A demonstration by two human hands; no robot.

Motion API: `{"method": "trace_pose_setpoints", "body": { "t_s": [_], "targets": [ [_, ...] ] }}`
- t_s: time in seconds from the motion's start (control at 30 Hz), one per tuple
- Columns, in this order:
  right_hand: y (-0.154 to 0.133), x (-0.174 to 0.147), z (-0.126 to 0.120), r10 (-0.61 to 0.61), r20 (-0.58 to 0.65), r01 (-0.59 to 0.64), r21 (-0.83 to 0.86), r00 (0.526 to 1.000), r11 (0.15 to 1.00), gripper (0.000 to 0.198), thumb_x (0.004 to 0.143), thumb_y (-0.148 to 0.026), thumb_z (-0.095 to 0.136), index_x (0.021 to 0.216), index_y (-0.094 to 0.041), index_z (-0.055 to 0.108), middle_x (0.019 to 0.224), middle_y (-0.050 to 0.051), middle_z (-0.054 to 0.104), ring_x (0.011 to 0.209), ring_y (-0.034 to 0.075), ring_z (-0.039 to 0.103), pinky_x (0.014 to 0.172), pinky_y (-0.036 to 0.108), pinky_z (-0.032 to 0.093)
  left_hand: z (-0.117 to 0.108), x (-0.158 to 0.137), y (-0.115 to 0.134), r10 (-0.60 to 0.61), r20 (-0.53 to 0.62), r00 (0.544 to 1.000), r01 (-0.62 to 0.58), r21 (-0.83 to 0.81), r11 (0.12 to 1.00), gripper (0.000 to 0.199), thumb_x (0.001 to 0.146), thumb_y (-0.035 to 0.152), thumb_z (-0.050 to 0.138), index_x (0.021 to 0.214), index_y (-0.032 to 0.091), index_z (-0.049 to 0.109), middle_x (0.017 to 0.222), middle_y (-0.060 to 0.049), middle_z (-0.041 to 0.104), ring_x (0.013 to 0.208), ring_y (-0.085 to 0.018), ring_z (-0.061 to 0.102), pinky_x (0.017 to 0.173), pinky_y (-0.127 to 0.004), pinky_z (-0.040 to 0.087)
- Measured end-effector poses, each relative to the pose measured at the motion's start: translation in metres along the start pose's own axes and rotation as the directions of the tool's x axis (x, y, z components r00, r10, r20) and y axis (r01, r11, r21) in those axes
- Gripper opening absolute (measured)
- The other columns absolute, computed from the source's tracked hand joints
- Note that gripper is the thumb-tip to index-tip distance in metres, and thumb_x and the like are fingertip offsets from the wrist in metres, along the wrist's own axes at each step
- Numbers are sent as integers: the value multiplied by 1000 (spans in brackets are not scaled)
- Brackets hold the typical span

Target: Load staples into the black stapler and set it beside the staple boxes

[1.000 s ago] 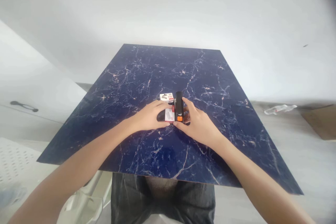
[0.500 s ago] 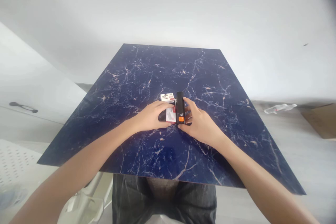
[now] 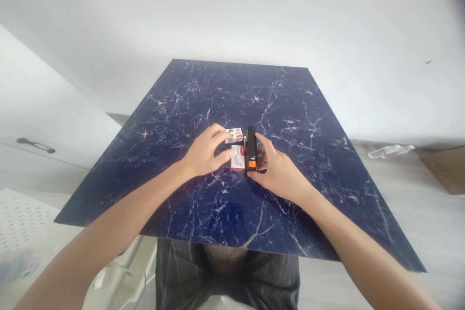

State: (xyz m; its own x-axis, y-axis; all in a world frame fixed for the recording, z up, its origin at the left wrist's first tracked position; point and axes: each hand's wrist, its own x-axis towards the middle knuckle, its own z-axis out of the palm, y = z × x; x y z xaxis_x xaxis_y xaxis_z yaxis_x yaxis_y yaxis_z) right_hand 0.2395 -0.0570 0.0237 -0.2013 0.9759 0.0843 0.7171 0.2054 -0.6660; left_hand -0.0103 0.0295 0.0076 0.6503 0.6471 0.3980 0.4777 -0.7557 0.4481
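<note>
A black stapler with an orange patch at its near end lies lengthwise near the middle of the table. My right hand grips it from the right, thumb at the near end and index finger towards the far end. Against its left side is a small white and red box with a grey picture that looks like staples. Just beyond that lies another small white and red box, its picture partly covered by fingers. My left hand is open, fingertips over the far box's left part and thumb at the near box's left edge.
The table has a dark blue marbled top. A white cabinet with a dark handle stands at left. A clear plastic bottle and a brown cardboard box are on the floor at right.
My left hand has let go of the near box and moved away from me, its fingers now reaching the far box. My right hand stays on the stapler.
</note>
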Motion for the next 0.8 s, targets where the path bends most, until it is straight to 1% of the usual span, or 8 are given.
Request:
{"method": "trace_pose_setpoints", "body": {
  "t_s": [0.07, 0.13, 0.2, 0.27, 0.33, 0.43, 0.63, 0.8],
  "targets": [
    [0, 0, 1, -3, -2, 3, -8, 1000, 1000, 93, 80, -23, 69, 163, -24, 28, 126, 13, 73, 88, 27, 77, 83, 45, 64, -1, 2, -8, -46, -26, 999, 47, 49, 998, 41, 104, 40, 49, 135, 19, 64, 138, -14, 59, 124, -31, 56, 106, -51, 47],
    [1, 0, 2, -8, -7, 8, -16, 1000, 1000, 93, 80, -23, 68, 164, -24, 27, 127, 13, 73, 88, 27, 77, 84, 46, 64, 0, 4, -15, -84, 31, 996, 81, 104, 991, 42, 106, 33, 46, 141, 20, 62, 141, -13, 60, 125, -31, 54, 109, -53, 43],
    [2, -1, 3, -15, -10, 15, -26, 1000, 1000, 94, 80, -23, 68, 164, -23, 27, 128, 13, 73, 88, 27, 77, 85, 46, 64, 1, 6, -18, -120, 83, 989, 107, 141, 984, 43, 103, 24, 44, 143, 21, 62, 133, -11, 66, 117, -30, 55, 105, -53, 44],
    [2, -1, 3, -16, -9, 16, -32, 1000, 999, 94, 80, -23, 68, 165, -22, 26, 128, 14, 73, 89, 28, 77, 85, 47, 64, 2, 6, -17, -133, 91, 987, 118, 158, 980, 46, 99, 17, 45, 141, 19, 64, 122, -10, 69, 109, -29, 54, 101, -51, 45],
    [2, -1, 3, -14, -9, 14, -36, 1000, 999, 94, 80, -23, 68, 165, -21, 27, 129, 15, 72, 91, 29, 77, 85, 47, 64, 2, 6, -14, -116, 92, 989, 101, 150, 984, 49, 95, 13, 47, 140, 18, 65, 116, -10, 69, 104, -28, 53, 100, -49, 45],
    [2, -1, 3, -13, -10, 13, -35, 1000, 999, 94, 81, -23, 67, 165, -21, 26, 131, 16, 72, 90, 28, 77, 86, 46, 64, 1, 4, -12, -86, 116, 990, 71, 126, 990, 53, 94, 10, 46, 144, 19, 63, 116, -9, 67, 103, -26, 53, 99, -46, 46],
    [0, -1, 2, -8, 1, 8, -49, 1000, 999, 92, 83, -25, 67, 165, -19, 26, 131, 17, 71, 90, 28, 76, 85, 46, 63, 8, 4, -20, -43, 91, 995, 23, 215, 976, 48, 104, 19, 43, 149, 21, 60, 115, -11, 68, 103, -28, 55, 96, -49, 47],
    [1, -1, 3, -7, 4, 7, -52, 1000, 999, 93, 83, -26, 67, 166, -20, 25, 131, 17, 71, 90, 28, 76, 84, 47, 64, 13, 5, -19, 37, 89, 995, -48, 125, 991, 55, 102, 8, 36, 149, 25, 58, 128, -11, 65, 111, -27, 55, 98, -49, 50]
  ]
}}
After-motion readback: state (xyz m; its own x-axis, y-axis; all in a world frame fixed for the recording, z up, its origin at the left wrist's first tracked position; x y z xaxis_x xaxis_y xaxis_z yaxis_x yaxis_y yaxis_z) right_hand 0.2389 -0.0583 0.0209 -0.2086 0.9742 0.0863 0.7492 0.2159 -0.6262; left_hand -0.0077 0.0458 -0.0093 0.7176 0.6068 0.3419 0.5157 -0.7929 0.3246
